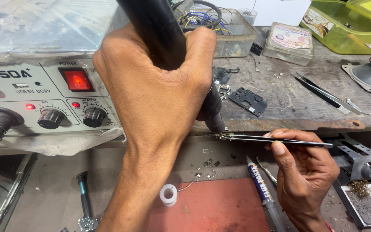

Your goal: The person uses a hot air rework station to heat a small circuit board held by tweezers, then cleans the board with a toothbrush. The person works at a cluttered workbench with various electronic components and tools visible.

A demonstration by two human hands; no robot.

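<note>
We grip the black hot-air wand (172,56) in our left hand (151,90), fingers wrapped fully around its barrel, nozzle (214,122) angled down toward five o'clock. Our right hand (303,165) pinches a pair of slim tweezers (275,139) between thumb and forefinger, their tips reaching out toward nine o'clock to clamp a tiny metal part (223,135) right under the nozzle, at the front edge of the counter (288,103).

The risks, as we judge them: the part is very small and held only by the tweezer tips, so a slight tremor or a loosened pinch could drop it among the debris on the lower shelf. The nozzle sits almost touching the part, and the heat could scorch it or blow it loose. Our right fingertips lie well back along the tweezers, yet the metal could warm up.

From the left hand the part lies at about four o'clock, just below the nozzle; from the right hand, at about ten o'clock, at the far end of the tweezers. The rework station (44,86) stands at nine o'clock, its red power switch (76,80) lit. A flux syringe (260,184) lies at six o'clock.
</note>
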